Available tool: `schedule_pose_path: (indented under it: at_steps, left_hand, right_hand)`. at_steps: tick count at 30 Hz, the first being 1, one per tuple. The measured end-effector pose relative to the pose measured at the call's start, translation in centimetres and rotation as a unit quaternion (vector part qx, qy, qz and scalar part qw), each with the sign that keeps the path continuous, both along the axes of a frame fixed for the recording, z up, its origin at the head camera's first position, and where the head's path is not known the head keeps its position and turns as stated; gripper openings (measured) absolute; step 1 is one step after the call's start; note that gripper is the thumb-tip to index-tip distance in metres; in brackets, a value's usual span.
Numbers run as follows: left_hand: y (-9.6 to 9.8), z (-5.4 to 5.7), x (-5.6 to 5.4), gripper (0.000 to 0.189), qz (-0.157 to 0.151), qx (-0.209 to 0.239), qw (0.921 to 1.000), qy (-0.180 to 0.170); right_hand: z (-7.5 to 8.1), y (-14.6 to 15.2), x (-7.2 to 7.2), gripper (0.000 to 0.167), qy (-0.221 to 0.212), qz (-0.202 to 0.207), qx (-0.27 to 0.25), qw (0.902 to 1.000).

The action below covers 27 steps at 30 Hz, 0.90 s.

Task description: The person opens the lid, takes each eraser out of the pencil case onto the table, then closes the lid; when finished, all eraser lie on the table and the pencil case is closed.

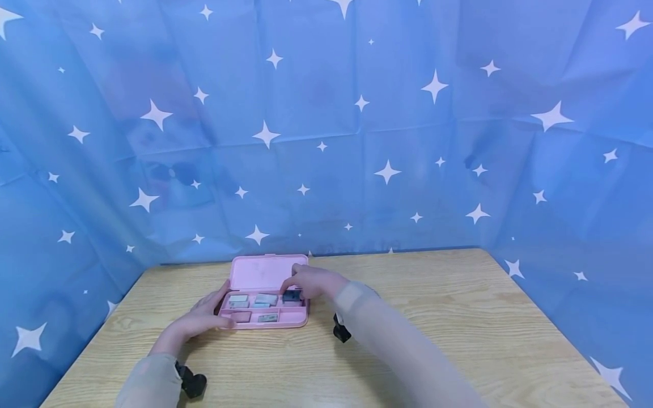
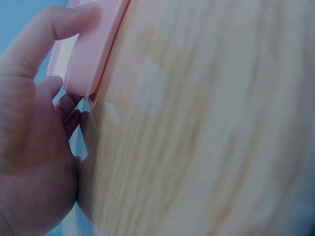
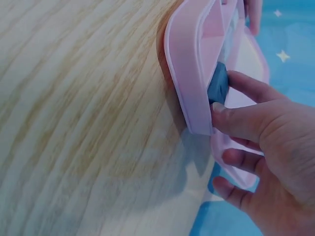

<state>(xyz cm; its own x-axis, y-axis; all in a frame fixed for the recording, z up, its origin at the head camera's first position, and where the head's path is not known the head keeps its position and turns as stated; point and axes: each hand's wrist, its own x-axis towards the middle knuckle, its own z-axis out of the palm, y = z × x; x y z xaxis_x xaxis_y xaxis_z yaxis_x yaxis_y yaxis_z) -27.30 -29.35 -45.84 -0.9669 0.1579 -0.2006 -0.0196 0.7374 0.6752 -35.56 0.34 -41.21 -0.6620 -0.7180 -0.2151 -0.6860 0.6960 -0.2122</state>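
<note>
Starry cloth [image 1: 316,79] backs the table [image 1: 459,317]; left hand [image 1: 198,319] grips pink case [image 1: 257,273], right hand [image 1: 316,281] pinches dark block [image 3: 218,84] near pale blocks [image 1: 266,298]

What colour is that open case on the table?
The case is pink, inside of the lid included; the head view shows it best.
</note>
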Motion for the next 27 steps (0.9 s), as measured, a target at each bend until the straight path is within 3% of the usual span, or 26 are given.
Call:
schedule_pose_path:
  at_steps: [7, 14, 27]
  left_hand:
    - [0.3, 0.3, 0.2, 0.121, -0.002, 0.006, 1.0, -0.004]
    - [0.2, 0.1, 0.3, 0.122, -0.002, 0.014, 0.9999, -0.009]
    - [0.1, 0.0, 0.2, 0.12, -0.009, 0.006, 0.9999, -0.004]
  right_hand:
    - [1.4, 0.9, 0.4, 0.05, 0.008, 0.034, -0.005, 0.9994]
    - [2.0, 2.3, 0.9, 0.051, -0.025, 0.042, -0.069, 0.9964]
    - [1.7, 6.0, 1.5, 0.045, -0.062, 0.0, -0.178, 0.982]
